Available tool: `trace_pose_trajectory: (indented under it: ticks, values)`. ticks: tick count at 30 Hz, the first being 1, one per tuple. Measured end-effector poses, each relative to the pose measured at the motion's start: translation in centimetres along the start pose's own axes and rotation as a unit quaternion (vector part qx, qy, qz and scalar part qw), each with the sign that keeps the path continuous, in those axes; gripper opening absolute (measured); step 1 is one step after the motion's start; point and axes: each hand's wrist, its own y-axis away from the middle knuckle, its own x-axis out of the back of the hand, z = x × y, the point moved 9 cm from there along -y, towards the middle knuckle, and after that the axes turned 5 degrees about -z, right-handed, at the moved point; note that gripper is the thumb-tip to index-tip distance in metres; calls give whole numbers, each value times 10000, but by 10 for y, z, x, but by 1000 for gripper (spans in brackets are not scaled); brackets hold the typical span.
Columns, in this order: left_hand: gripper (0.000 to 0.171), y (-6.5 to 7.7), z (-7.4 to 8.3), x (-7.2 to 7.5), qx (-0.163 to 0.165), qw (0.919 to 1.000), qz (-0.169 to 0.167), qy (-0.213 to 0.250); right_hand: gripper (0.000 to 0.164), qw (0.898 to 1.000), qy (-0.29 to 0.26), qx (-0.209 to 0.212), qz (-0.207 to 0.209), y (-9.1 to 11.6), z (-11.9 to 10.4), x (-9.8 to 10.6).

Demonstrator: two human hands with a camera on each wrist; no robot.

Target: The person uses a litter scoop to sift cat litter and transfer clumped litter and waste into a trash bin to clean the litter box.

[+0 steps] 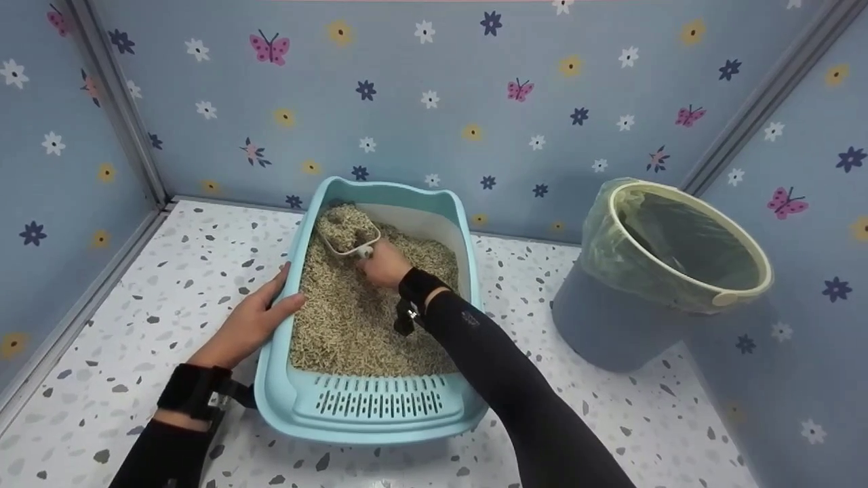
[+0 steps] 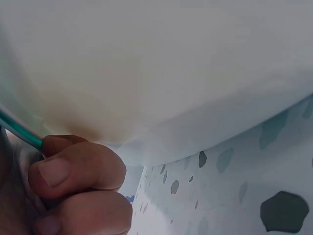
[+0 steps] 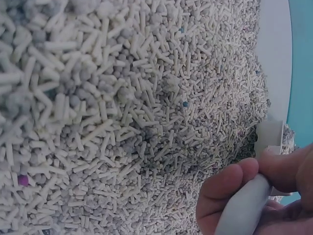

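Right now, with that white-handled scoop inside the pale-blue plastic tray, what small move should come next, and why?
Perhaps lift the scoop slightly, held level: beige pellet litter looks heaped in it, the right hand grips its handle, and the left hand holds the tray's rim.

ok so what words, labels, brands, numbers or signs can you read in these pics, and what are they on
No readable text in any view.
Small pale mark on the right sleeve: too small and blurred to read; I cannot tell if it is lettering or a logo.
Litter box, scoop and bin: no text visible.
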Motion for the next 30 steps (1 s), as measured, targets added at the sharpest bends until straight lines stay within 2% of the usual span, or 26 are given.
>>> trace_pose_trajectory:
  ticks: [3,4,8,12,15,23,26,30]
  values:
    - [79,0,1,2,56,9999,24,-82,33,9999,125,100,-35,1,-3,1]
    - [79,0,0,2,81,9999,25,-95,31,9998,139,110,-46,2,-3,1]
    - [79,1,-2,2,103,9999,19,-70,7,9994,294,178,33,5,-3,3]
    - [79,0,-2,1,86,9999,19,-60,24,9989,424,152,89,5,-2,7]
    - [79,0,-2,0,70,10000,-2,-46,25,9988,472,73,56,4,-1,9]
    - [79,-1,0,3,47,10000,15,-30,30,10000,-21,24,-56,6,-3,12]
    - [78,-1,0,3,62,10000,-8,-47,12,10000,-7,-38,-61,6,-3,11]
    - [78,0,0,2,89,9999,-13,-76,16,9999,-47,-84,121,6,-2,9]
